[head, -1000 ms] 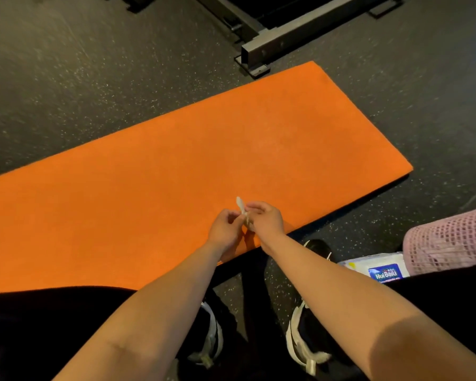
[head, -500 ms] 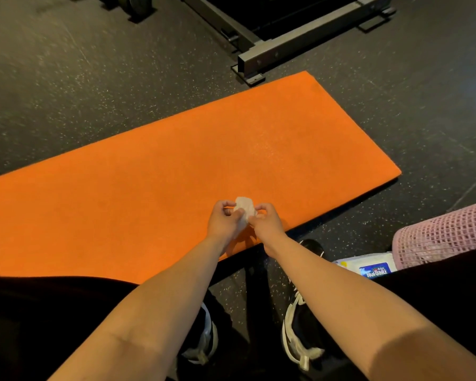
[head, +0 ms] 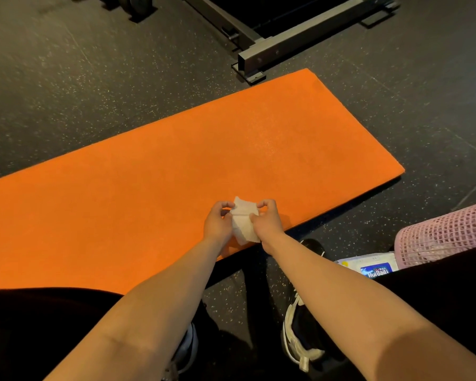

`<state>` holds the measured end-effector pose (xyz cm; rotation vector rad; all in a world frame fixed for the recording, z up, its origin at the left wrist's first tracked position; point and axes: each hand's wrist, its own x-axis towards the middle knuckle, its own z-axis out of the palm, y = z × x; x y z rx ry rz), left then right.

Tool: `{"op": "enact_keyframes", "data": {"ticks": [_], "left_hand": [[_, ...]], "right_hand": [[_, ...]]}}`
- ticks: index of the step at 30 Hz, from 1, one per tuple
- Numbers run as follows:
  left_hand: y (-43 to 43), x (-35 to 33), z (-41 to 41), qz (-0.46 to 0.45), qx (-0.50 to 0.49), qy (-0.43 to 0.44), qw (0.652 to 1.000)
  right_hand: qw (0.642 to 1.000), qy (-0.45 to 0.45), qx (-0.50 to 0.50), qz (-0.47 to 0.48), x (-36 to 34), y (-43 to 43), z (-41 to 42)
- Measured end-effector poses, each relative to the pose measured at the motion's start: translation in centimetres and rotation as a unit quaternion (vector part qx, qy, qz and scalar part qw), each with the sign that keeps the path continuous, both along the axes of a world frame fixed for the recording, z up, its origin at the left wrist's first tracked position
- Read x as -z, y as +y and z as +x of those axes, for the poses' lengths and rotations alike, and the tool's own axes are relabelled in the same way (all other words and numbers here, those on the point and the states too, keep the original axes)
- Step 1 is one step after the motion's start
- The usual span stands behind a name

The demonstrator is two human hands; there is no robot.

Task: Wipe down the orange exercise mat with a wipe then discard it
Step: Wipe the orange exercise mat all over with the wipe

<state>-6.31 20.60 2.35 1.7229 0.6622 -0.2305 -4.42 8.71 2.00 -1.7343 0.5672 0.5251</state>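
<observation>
The dark floor (head: 52,78) has lots of open room to the left of and beyond the orange mat (head: 149,188). The mat lies flat, and its far corner is near a metal frame (head: 272,53). A pink mesh roll (head: 445,235) and a pack of wipes (head: 374,266) lie to the right, off the mat. Over the mat's near edge, the left hand (head: 217,224) and right hand (head: 268,221) each pinch a side of the white wipe (head: 243,224) with curled fingers. Before, the wipe was a small lump; now it is pulled open wider.
</observation>
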Motion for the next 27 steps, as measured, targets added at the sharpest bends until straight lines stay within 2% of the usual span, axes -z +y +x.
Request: {"op": "enact_keyframes", "data": {"ticks": [3, 7, 9, 15, 19, 22, 24, 27], "left_hand": [[1.0, -0.1, -0.2, -0.036, 0.025, 0.006, 0.999], [1.3, 0.0, -0.2, -0.095, 0.057, 0.047, 0.993], [1.3, 0.2, 0.1, -0.065, 0.072, 0.053, 0.994], [1.8, 1.2, 1.8, 0.050, 0.077, 0.022, 0.996], [2.7, 2.0, 3.0, 0.054, 0.072, -0.008, 0.996], [3.6, 3.2, 4.2, 0.059, 0.082, 0.018, 0.995], [3.8, 4.0, 5.2, 0.068, 0.068, 0.028, 0.995], [3.6, 4.8, 6.9, 0.089, 0.035, 0.041, 0.995]], "right_hand": [[1.000, -0.019, 0.003, -0.005, 0.2, 0.2, 0.4], [0.998, 0.028, -0.013, 0.052, -0.1, 0.5, 0.9], [0.998, 0.033, -0.030, 0.048, 0.0, 0.4, 1.2], [0.999, 0.021, -0.028, -0.040, 0.9, 0.6, 2.2], [0.991, -0.011, -0.054, -0.125, 1.8, 1.4, 4.1], [0.989, -0.009, -0.083, -0.118, 2.4, 1.8, 5.4], [0.981, -0.047, -0.102, -0.161, 3.0, 2.0, 6.0], [0.948, -0.167, -0.127, -0.240, 4.4, 2.6, 6.1]]}}
